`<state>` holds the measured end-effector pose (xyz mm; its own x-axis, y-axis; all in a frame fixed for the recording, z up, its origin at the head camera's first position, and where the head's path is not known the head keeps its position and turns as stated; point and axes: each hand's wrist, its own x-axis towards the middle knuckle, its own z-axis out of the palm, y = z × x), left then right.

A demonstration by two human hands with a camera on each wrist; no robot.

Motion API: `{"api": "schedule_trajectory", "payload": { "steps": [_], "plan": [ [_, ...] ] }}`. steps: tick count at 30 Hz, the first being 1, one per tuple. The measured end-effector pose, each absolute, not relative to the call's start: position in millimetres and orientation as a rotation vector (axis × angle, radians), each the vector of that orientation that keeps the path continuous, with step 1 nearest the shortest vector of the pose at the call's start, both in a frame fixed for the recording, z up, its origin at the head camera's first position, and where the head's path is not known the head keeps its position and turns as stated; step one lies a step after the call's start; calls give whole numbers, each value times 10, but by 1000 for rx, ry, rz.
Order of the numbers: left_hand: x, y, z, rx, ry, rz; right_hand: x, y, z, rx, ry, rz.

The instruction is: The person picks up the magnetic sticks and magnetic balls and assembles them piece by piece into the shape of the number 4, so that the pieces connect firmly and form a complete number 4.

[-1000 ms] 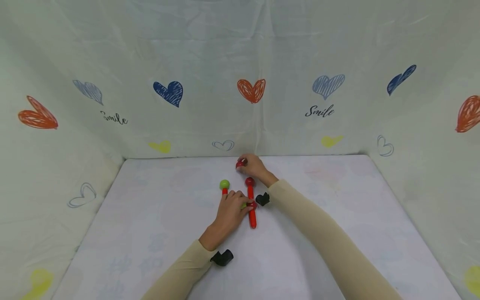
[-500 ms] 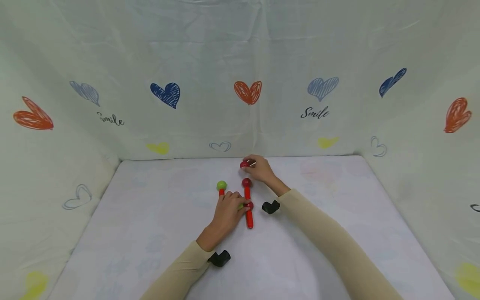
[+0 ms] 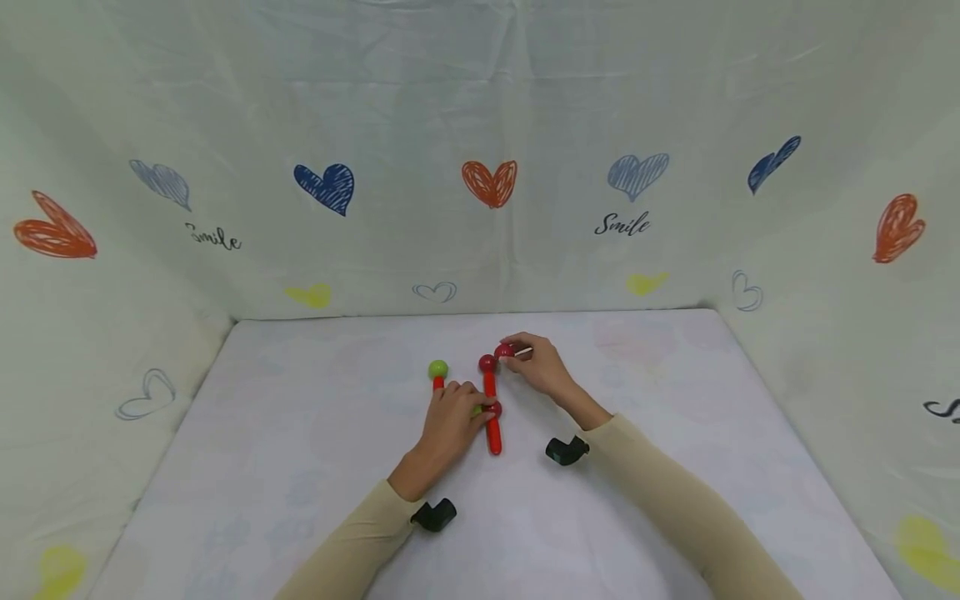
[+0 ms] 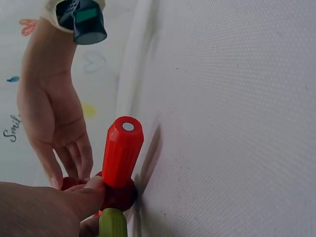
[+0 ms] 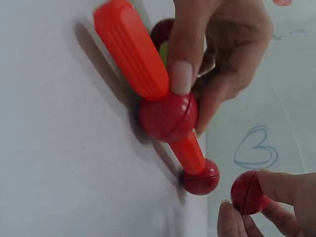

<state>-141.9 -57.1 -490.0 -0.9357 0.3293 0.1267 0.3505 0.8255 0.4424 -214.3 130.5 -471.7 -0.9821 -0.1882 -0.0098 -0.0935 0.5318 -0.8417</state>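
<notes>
My left hand (image 3: 448, 421) pinches the middle red ball (image 5: 165, 116) between thumb and fingers. From that ball run a near red rod (image 4: 121, 153), a far red rod (image 5: 187, 153) and a green rod (image 4: 113, 222), mostly hidden by the hand. A second red ball (image 5: 201, 177) caps the far rod. My right hand (image 3: 538, 364) holds a loose red ball (image 5: 249, 192) in its fingertips, slightly apart from the capping ball in the right wrist view. Beyond my left fingers, a green ball (image 3: 438, 368) sits on another red rod (image 3: 438, 383), whose lower end is hidden.
The white table (image 3: 637, 367) ends at a pale cloth backdrop (image 3: 555, 233) printed with hearts and words. Each sleeve has a black wrist mount, the left mount (image 3: 433, 515) and the right mount (image 3: 567, 451).
My right hand has carried its red ball rightward and nearer, from behind the joined pieces to beside the far red ball. My left hand keeps its hold; the head view shifts slightly.
</notes>
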Motion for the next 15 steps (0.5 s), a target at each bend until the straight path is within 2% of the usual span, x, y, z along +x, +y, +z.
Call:
{"api": "schedule_trajectory", "payload": {
  "steps": [15],
  "plan": [
    [-1408,-559,-4902,-539,-2953,-710,-1530,1557,-4858,-210,2539,-1509]
  ]
}}
